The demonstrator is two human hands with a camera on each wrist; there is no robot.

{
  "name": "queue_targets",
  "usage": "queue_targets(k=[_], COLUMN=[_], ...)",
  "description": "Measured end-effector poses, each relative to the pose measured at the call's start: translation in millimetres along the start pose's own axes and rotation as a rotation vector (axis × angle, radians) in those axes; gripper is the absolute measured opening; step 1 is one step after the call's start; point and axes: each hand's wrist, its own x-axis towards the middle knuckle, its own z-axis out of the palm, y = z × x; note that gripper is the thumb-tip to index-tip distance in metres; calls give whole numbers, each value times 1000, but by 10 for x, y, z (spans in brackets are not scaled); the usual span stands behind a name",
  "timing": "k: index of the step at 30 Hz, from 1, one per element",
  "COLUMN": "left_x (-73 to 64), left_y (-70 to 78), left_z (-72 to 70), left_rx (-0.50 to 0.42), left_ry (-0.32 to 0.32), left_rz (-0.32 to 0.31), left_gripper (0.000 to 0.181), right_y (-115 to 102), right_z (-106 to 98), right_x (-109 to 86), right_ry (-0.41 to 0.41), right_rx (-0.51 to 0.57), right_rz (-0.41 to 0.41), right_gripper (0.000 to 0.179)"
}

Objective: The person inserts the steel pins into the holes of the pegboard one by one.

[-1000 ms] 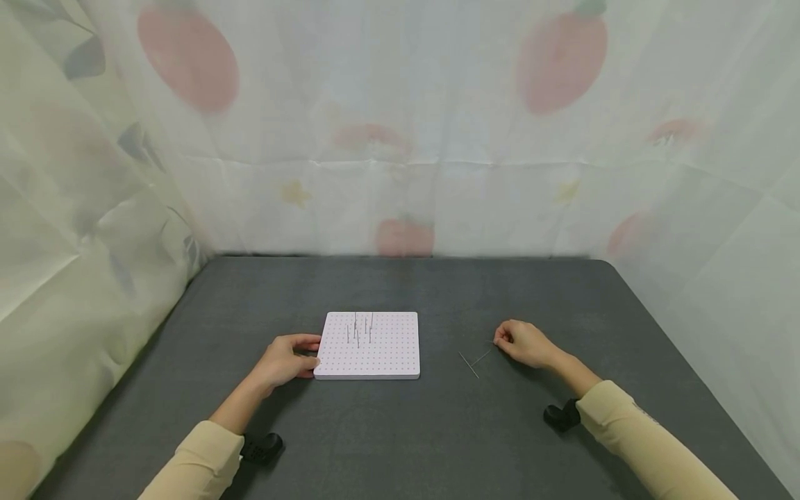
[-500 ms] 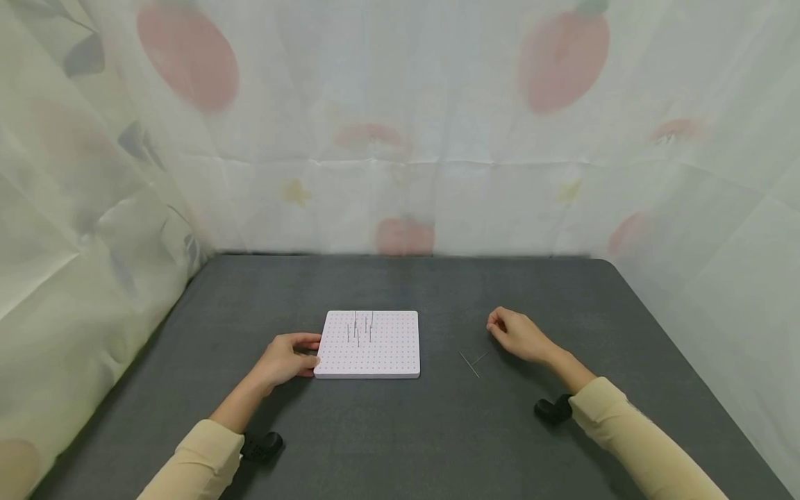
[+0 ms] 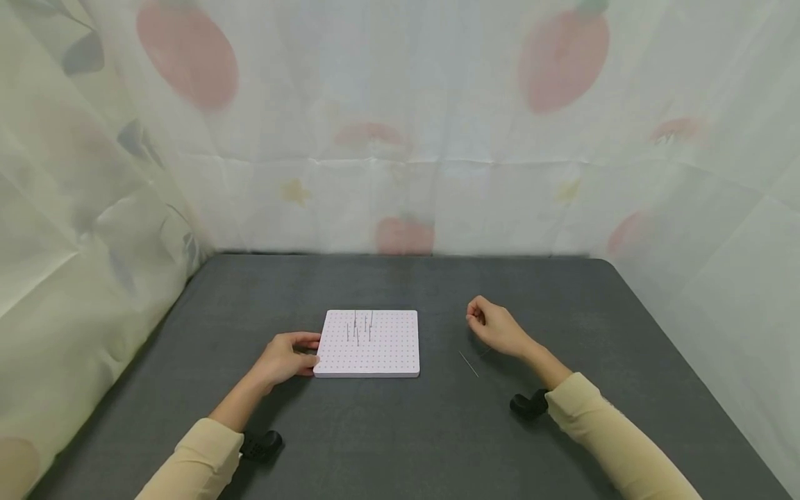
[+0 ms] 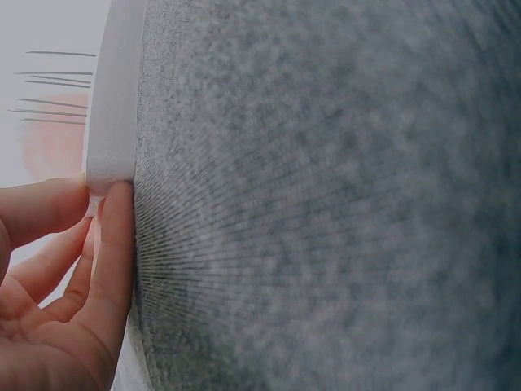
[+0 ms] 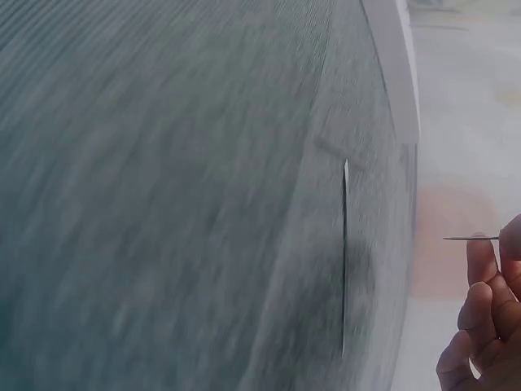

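A white perforated board (image 3: 394,357) lies on the dark table, with several thin needles (image 3: 357,337) standing upright in its holes toward the back left. My left hand (image 3: 281,361) grips the board's left side; in the left wrist view the thumb (image 4: 49,208) sits at its top edge and a finger (image 4: 116,252) at its lower edge. To the right of the board, my right hand (image 3: 498,329) is raised above the table. It pinches one needle (image 5: 466,238) between thumb and fingertip. Another needle (image 3: 469,364) lies flat on the table below that hand.
The grey table (image 3: 400,437) ends at a pale curtain (image 3: 400,125) with fruit prints behind it. More curtain hangs along both sides. A black wrist device (image 3: 262,446) is worn on the left arm, another wrist device (image 3: 528,404) on the right.
My right hand has lifted a needle off the table and moved left and farther back, toward the board. The left hand and the board have stayed in place.
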Motion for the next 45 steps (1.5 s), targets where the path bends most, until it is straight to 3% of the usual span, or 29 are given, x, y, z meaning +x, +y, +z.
queue_targets(k=[13, 28, 45], left_x=[18, 19, 22], left_y=[-7, -20, -21], left_z=[-4, 4, 2], left_rx=[11, 9, -1], left_ry=[4, 5, 1], left_rz=[-10, -1, 2], left_gripper=[51, 50, 51], right_y=[-231, -543, -787], right_z=[197, 428, 738], right_x=[185, 381, 580], right_ry=[19, 44, 69], right_rx=[53, 73, 39], right_rz=[4, -69, -92], right_gripper=[5, 4, 5])
